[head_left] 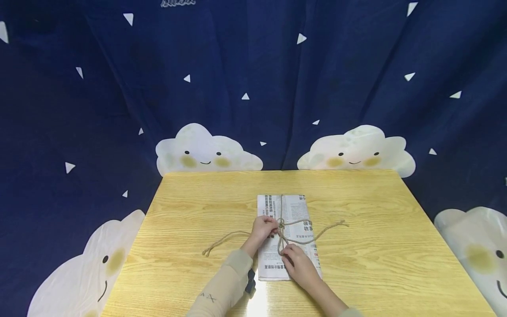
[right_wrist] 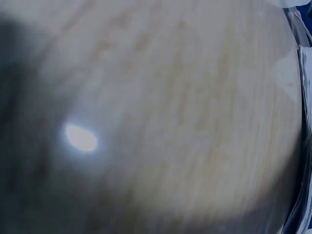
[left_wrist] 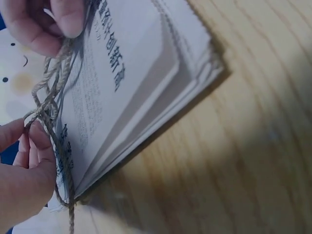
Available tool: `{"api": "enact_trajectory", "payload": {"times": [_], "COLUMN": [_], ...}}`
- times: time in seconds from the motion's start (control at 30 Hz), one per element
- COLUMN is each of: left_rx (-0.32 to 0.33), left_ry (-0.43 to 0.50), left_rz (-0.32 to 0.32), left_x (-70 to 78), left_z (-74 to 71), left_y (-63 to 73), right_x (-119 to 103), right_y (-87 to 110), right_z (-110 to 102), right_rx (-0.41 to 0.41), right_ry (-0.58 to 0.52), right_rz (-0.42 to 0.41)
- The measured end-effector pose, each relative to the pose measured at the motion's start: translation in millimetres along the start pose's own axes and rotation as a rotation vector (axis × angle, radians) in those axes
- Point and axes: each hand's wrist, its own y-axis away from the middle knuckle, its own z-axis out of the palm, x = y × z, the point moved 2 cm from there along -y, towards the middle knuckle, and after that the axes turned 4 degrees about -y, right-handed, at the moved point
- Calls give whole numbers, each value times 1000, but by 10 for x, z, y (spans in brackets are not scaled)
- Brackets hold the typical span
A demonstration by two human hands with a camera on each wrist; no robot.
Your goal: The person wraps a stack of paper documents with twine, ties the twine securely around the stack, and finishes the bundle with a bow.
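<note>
A folded newspaper bundle (head_left: 271, 257) lies flat on the table, with brown twine (head_left: 332, 226) tied around it and crossing at a knot near its middle. At that knot, my left hand (head_left: 263, 230) pinches the twine between thumb and fingertips. My right hand (head_left: 303, 267), lower on the bundle, pinches a loop of the twine. The left wrist view shows the left hand (left_wrist: 27, 178) at the knot, the right hand (left_wrist: 46, 22) on the loop, and the newspaper's layered edges (left_wrist: 161, 126). Only the bundle's edge (right_wrist: 306, 87) appears in the right wrist view; neither hand shows there.
The wooden table (head_left: 368, 264) extends on both sides of the bundle. One loose twine end (head_left: 222, 241) trails to the left on the tabletop, another to the right. Behind the table hangs a dark blue curtain (head_left: 253, 57) with white triangles and smiling clouds.
</note>
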Motion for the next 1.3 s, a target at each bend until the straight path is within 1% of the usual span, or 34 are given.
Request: {"api": "enact_trajectory", "payload": {"times": [0.1, 0.23, 0.33, 0.43, 0.5, 0.6, 0.7, 0.77, 0.83, 0.9, 1.0, 1.1, 1.17, 1.23, 1.3], "left_rx": [-35, -70, -84, -95, -104, -116, -115, -110, -107, -110, -116, -115, -111, -106, -97], "left_ry": [-24, -57, -88, -119, -132, -116, -96, -93, -107, -108, -106, -89, -88, -81, -82], "left_rz": [-2, 6, 17, 50, 74, 107, 120, 128, 131, 125, 114, 97, 97, 94, 99], "left_x": [7, 25, 36, 31, 24, 10, 0, -4, -8, -13, -18, -21, -20, -23, -30], "left_z": [11, 22, 27, 35, 42, 50, 54, 54, 51, 48, 37, 28, 24, 26, 29], "left_y": [-21, -29, -23, -22, -23, -23, -24, -27, -28, -30, -31, -35, -35, -37, -39], "right_x": [-20, -32, -28, -19, -12, 5, 58, 117, 189, 260, 355, 422, 451, 464, 467], "right_y": [34, 70, 80, 80, 74, 43, -2, -31, -49, -65, -77, -98, -124, -165, -219], "right_z": [8, 13, 16, 20, 18, -6, -57, -107, -166, -221, -278, -302, -314, -332, -359], "right_rx": [-8, -21, -5, 30, 60, 124, 231, 299, 336, 312, 208, 101, 60, 43, 46], "right_ry": [47, 79, 74, 53, 15, -89, -169, -167, -119, -79, -18, 4, 15, 31, 49], "right_rz": [-19, -27, -37, -46, -43, -19, 25, 72, 135, 199, 256, 254, 234, 213, 201]}}
